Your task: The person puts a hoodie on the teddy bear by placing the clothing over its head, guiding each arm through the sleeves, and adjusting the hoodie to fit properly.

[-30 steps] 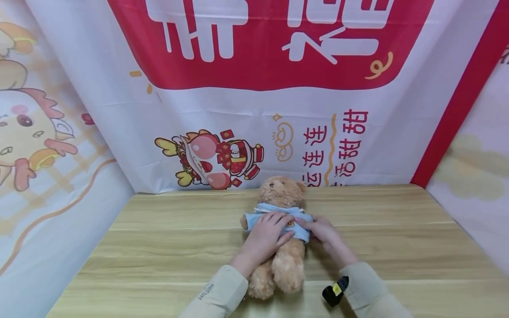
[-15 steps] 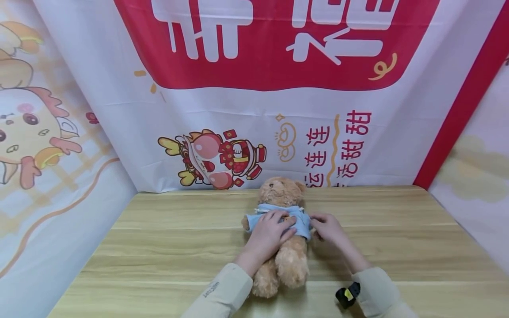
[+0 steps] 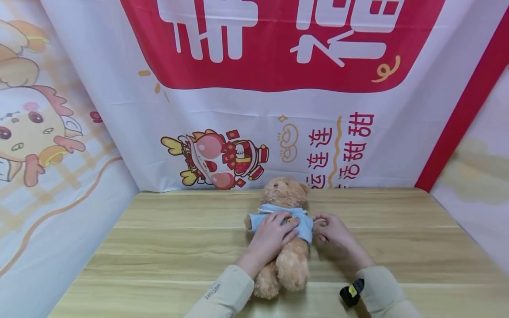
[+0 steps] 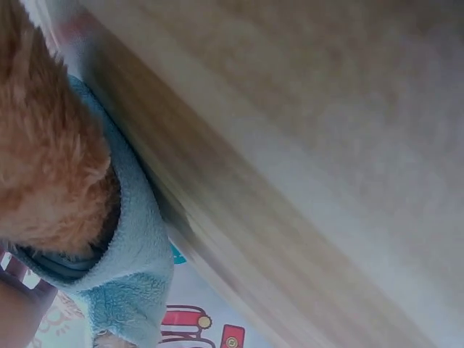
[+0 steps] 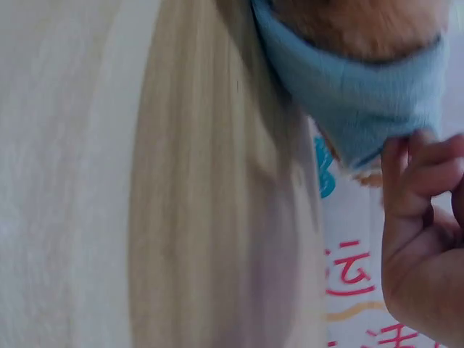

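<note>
A light-brown teddy bear [image 3: 292,265] lies on its back on the wooden table, dressed in a light-blue hoodie [image 3: 305,227]. Across the hoodie's front rests my left hand [image 3: 268,236], its fingers relaxed over the belly. My right hand [image 3: 336,229], at the bear's right-hand side in the head view, has bent fingers and pinches the edge of the sleeve. The right wrist view shows these fingers [image 5: 406,188] right at the blue cloth [image 5: 362,101]. In the left wrist view, brown fur [image 4: 51,159] and the hoodie's hem [image 4: 134,225] fill the left side.
Bare wood of the table [image 3: 179,247] shows on both sides of the bear. Behind it hangs a white and red printed banner [image 3: 222,106], close to the bear's head. A black device with a yellow mark [image 3: 351,295] is at my right cuff.
My right hand has slid outward from the hoodie's front to the sleeve edge, its fingers now more bent. The left hand stays on the belly. The head view has shifted slightly.
</note>
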